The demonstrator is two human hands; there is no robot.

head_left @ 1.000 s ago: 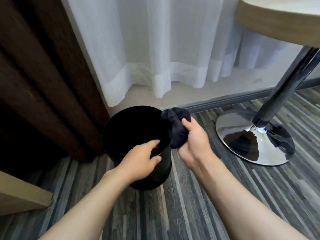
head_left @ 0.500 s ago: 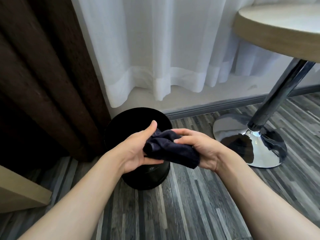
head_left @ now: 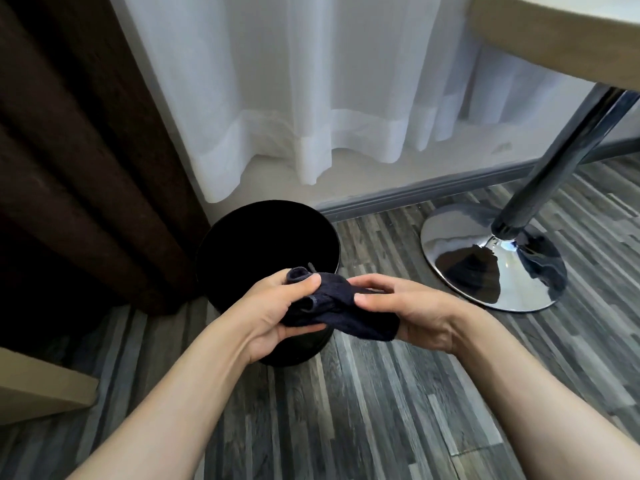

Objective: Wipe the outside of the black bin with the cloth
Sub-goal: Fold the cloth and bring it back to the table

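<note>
The round black bin point(head_left: 225, 247) stands open on the wood-pattern floor, close to the wall and the brown curtain. A dark navy cloth point(head_left: 341, 311) is bunched between both hands, above the bin's near right side. My left hand point(head_left: 277, 315) grips its left part with the thumb on top. My right hand point(head_left: 414, 315) holds its right part, fingers pointing left. The hands and cloth hide the bin's front wall; whether the cloth touches the bin I cannot tell.
A brown curtain point(head_left: 79, 161) hangs left of the bin and a white sheer curtain point(head_left: 311, 98) behind it. A round table point(head_left: 571, 39) on a chrome pole and base point(head_left: 485, 268) stands at the right. A beige furniture corner point(head_left: 38, 389) juts in at lower left.
One second ago my left hand held the bin's rim and my right hand alone held the cloth. Both hands came together on the cloth and now bunch it more tightly.
</note>
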